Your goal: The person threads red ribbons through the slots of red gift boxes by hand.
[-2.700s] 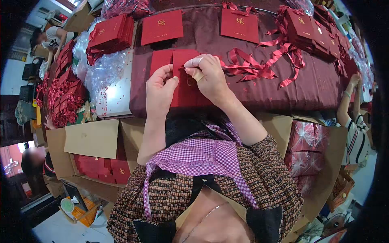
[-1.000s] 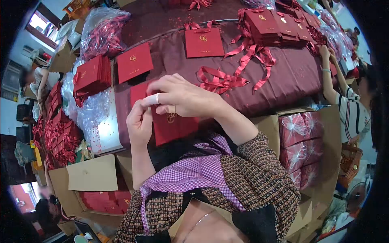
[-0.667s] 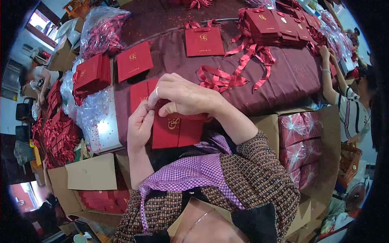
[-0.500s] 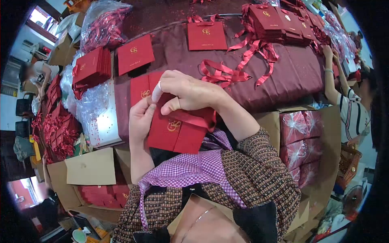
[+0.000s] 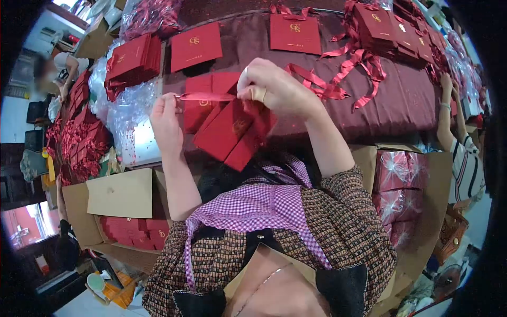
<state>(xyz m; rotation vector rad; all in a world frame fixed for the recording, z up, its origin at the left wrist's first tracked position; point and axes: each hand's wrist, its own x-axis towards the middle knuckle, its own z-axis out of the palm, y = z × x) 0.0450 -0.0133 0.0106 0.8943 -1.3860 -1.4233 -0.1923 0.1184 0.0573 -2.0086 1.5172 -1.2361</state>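
A flat red paper bag (image 5: 226, 133) with a gold emblem hangs tilted above the near edge of the dark red table (image 5: 401, 105). My right hand (image 5: 274, 87) pinches the bag's top edge together with one end of a red ribbon (image 5: 206, 96). My left hand (image 5: 165, 117) pinches the ribbon's other end, out to the left. Between the two hands the ribbon runs taut and level. Under the bag lies another flat red bag (image 5: 203, 100) on the table.
Loose red ribbons (image 5: 338, 79) lie right of my hands. Stacks of red bags (image 5: 132, 58) and single bags (image 5: 294, 33) sit farther back. Cardboard boxes (image 5: 124, 193) stand left and right below the table. Another person's arm (image 5: 446, 116) reaches in at the right; a person sits far left.
The ribbon has been drawn out leftwards by my left hand, which moved away from the right. My right hand rose, and the bag now hangs tilted from it.
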